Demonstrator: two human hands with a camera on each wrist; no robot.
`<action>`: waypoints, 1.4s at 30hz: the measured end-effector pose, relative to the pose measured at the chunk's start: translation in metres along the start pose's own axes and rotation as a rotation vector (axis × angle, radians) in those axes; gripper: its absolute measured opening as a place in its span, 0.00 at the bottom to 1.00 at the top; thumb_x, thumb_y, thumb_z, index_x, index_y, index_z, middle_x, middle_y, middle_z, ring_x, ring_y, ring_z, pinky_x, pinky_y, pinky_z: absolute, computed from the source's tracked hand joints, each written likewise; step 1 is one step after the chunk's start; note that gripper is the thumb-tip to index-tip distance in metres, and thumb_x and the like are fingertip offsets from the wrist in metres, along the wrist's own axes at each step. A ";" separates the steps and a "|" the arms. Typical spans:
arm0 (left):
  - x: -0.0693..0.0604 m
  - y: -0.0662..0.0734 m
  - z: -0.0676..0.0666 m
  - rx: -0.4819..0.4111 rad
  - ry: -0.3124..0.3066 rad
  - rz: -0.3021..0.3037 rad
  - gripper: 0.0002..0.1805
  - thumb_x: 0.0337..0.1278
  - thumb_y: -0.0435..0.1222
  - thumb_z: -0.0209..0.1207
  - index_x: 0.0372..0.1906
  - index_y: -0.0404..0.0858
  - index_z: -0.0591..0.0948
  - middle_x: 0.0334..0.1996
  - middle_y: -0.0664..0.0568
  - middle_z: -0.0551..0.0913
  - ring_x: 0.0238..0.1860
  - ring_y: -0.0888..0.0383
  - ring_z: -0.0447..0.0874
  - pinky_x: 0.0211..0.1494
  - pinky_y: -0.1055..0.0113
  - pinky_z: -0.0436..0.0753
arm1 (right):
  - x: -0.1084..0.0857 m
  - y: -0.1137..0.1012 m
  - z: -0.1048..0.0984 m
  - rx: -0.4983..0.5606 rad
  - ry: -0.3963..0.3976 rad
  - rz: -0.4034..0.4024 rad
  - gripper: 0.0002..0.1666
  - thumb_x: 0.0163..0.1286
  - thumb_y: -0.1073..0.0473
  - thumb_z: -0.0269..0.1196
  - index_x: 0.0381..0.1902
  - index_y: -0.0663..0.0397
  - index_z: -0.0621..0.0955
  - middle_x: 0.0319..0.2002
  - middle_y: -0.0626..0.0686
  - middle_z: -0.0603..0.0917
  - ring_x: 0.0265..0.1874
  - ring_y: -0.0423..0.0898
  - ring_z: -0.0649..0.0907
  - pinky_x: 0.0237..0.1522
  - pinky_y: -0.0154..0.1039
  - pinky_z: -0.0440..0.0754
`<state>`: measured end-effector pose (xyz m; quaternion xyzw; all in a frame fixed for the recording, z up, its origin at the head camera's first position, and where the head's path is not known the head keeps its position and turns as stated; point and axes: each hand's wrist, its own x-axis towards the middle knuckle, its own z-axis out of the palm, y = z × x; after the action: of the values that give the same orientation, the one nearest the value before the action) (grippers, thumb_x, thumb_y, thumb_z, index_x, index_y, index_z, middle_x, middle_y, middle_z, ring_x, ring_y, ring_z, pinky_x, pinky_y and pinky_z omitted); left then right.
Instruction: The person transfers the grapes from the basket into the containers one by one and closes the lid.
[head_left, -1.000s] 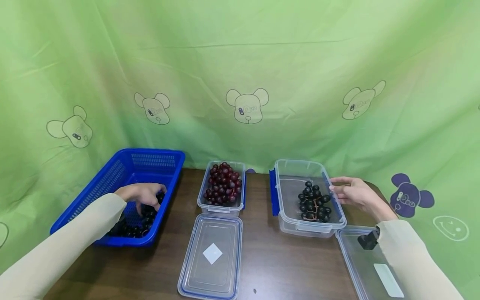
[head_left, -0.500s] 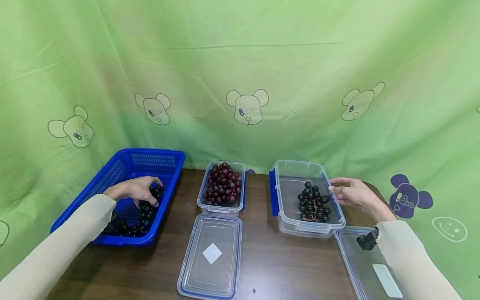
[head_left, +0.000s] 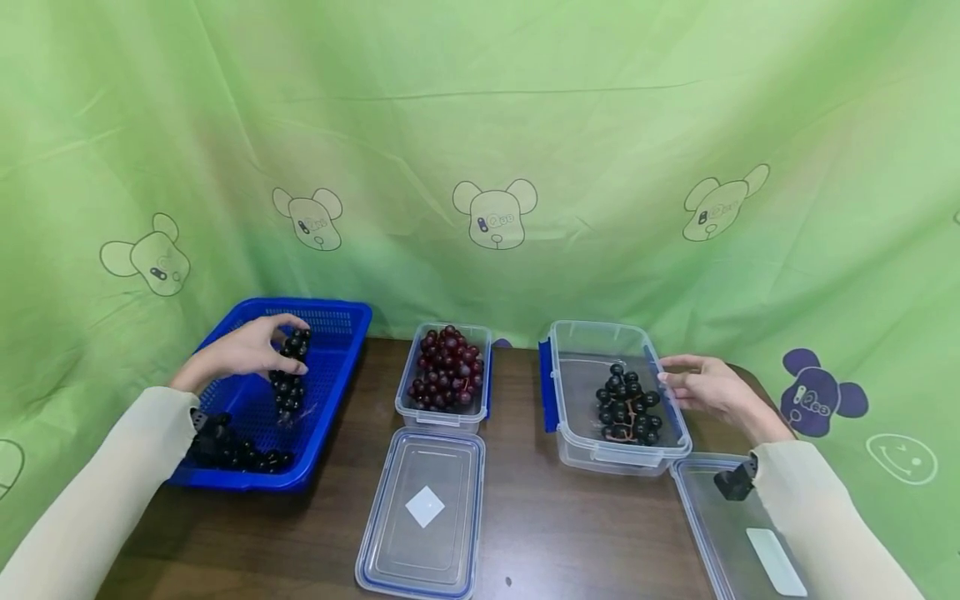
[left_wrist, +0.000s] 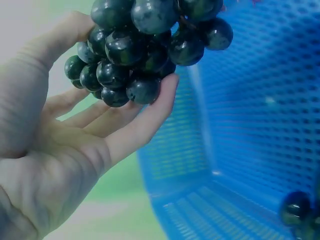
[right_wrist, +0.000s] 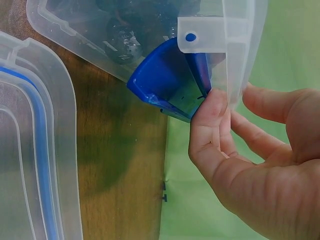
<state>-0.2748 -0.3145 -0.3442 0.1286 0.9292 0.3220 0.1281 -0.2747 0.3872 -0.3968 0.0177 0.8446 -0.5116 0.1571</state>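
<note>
Green curtain [head_left: 495, 100] printed with bear heads hangs behind a dark brown wooden table [head_left: 555, 525]. At the left of the table stands a blue perforated basket [head_left: 330, 396], and over it the left hand [head_left: 251, 346] grips a bunch of black grapes [head_left: 288, 396], thumb on one side and fingers on the other. A second earlier that hand was down inside the basket, near its right wall; now it has come up and toward the left, and the bunch hangs upright in its grasp. Half a second ago the bunch ran down along that right wall to the other grapes; now blue floor shows between them. The remaining black grapes [head_left: 247, 454] lie in the near end of the basket, partly behind the sleeve.

On the right, the right hand [head_left: 708, 387] pinches the right edge of a large clear container [head_left: 626, 456] beside a hanging blue clip [right_wrist: 160, 75], just as in both earlier frames. Inside that container another black bunch [head_left: 628, 408] lies unmoved. Between basket and container, a smaller clear box [head_left: 438, 419] holds red grapes [head_left: 447, 367], with a lid [head_left: 423, 550] in front of it; a second lid [head_left: 705, 500] lies partly under the right sleeve
</note>
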 end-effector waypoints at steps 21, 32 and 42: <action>0.020 0.094 -0.015 -0.211 0.250 0.146 0.46 0.57 0.44 0.77 0.78 0.49 0.66 0.77 0.34 0.66 0.74 0.30 0.71 0.71 0.35 0.77 | 0.000 -0.002 0.001 0.010 -0.008 0.005 0.39 0.82 0.62 0.57 0.79 0.75 0.54 0.36 0.40 0.84 0.34 0.34 0.84 0.43 0.32 0.89; 0.064 0.174 0.014 -0.367 0.203 0.317 0.43 0.54 0.36 0.77 0.75 0.50 0.71 0.67 0.37 0.76 0.64 0.35 0.82 0.56 0.47 0.90 | -0.002 -0.004 0.000 -0.013 0.003 0.014 0.39 0.82 0.61 0.57 0.80 0.74 0.55 0.35 0.39 0.84 0.32 0.34 0.83 0.42 0.33 0.89; 0.099 0.237 0.059 -0.490 0.170 0.418 0.45 0.51 0.36 0.79 0.75 0.49 0.71 0.64 0.39 0.81 0.60 0.41 0.87 0.56 0.55 0.90 | -0.004 -0.005 0.000 -0.011 0.002 0.013 0.39 0.81 0.62 0.57 0.80 0.74 0.55 0.36 0.39 0.85 0.34 0.35 0.84 0.43 0.33 0.89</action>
<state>-0.3116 -0.0694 -0.2553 0.2544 0.7851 0.5647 0.0082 -0.2716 0.3854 -0.3913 0.0228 0.8475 -0.5058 0.1595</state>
